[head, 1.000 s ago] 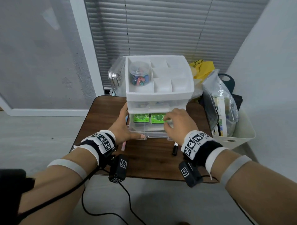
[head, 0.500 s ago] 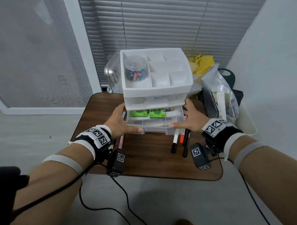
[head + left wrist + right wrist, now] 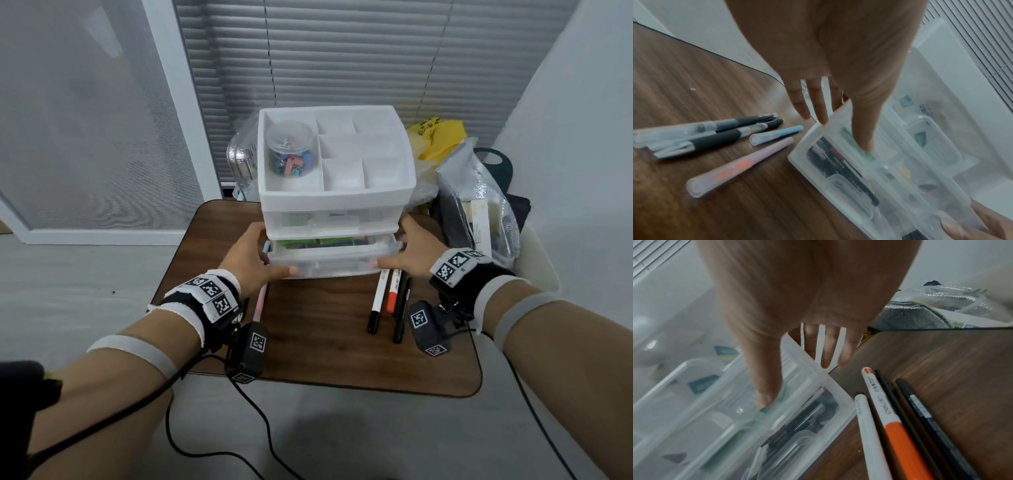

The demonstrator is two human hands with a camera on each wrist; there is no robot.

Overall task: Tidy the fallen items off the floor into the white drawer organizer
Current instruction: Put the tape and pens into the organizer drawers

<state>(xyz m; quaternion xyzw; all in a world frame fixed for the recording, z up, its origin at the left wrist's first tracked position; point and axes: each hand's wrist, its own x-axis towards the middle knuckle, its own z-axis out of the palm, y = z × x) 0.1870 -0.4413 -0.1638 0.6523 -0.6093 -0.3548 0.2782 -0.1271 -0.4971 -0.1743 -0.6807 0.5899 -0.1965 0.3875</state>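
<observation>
The white drawer organizer (image 3: 335, 202) stands on a small wooden table (image 3: 318, 342). A clear jar of coloured clips (image 3: 291, 149) sits in its top tray. The lower clear drawer (image 3: 332, 265) juts out a little, with green packs and dark pens inside. My left hand (image 3: 255, 258) is at the drawer's left front corner, thumb on the front, straight fingers along the side (image 3: 813, 104). My right hand (image 3: 414, 253) mirrors it at the right corner (image 3: 826, 347). A pink pen (image 3: 740, 165), a blue pen (image 3: 777, 134) and black pens (image 3: 705, 134) lie left of the drawer. White, orange-capped and black pens (image 3: 896, 434) lie on its right.
A white bin with a silvery bag (image 3: 479, 205) stands right of the table, with a yellow bag (image 3: 438, 137) behind it. A clear container (image 3: 243, 161) sits behind the organizer. Window blinds and a wall are beyond. Black cables (image 3: 239, 428) trail over the grey floor near the table's front edge.
My right hand left the inside of the drawer and went to its right front corner. The drawer has slid further into the organizer under both hands.
</observation>
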